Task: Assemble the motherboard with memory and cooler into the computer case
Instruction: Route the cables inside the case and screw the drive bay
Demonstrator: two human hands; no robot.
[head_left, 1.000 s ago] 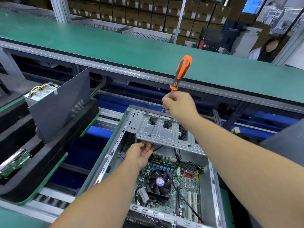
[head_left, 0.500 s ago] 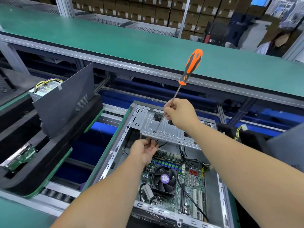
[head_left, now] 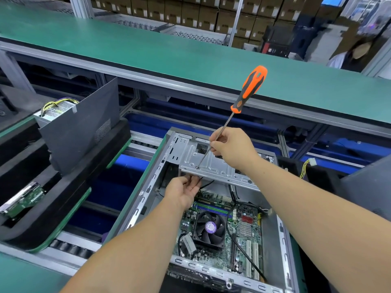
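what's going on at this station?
A person is working on an open computer case on the line. The right hand holds a long screwdriver by its shaft, tip set at a hole in the metal drive bracket. The left hand reaches under that bracket. Motherboard with cooler fan already sits inside.

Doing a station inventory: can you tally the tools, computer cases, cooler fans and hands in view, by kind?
Screwdriver: 1
Open computer case: 1
Cooler fan: 1
Hands: 2, left hand and right hand
Total: 5
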